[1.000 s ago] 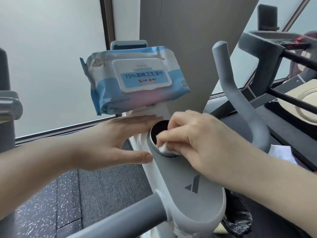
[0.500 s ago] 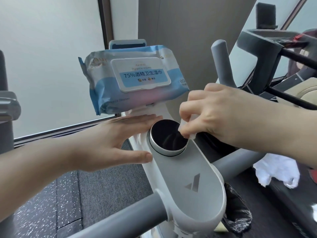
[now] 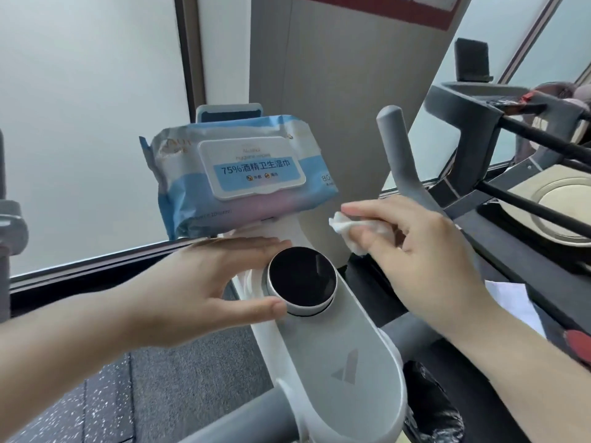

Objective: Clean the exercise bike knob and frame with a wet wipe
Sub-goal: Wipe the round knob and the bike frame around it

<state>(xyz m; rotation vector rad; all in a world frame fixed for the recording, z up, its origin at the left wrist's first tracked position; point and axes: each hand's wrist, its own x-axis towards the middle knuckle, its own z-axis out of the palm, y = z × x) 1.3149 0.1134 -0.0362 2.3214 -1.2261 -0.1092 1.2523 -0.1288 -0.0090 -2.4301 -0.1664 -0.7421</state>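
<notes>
The round black-topped knob [image 3: 302, 280] with a silver rim sits on the bike's grey and white frame [image 3: 335, 356]. My left hand [image 3: 204, 282] lies with straight fingers against the frame, cupping the knob's left side; the thumb touches the rim. My right hand [image 3: 425, 257] hovers up and right of the knob and pinches a crumpled white wet wipe [image 3: 355, 228], clear of the knob.
A blue pack of wet wipes [image 3: 240, 183] rests on the bike's holder behind the knob. A grey handlebar [image 3: 406, 167] rises at the right; another grey bar [image 3: 256, 414] crosses below. Other gym equipment [image 3: 511, 129] stands at the right. A black bag [image 3: 431, 407] lies below.
My right hand with the wipe came off the knob and rose up to the right of it. My left hand stayed in place.
</notes>
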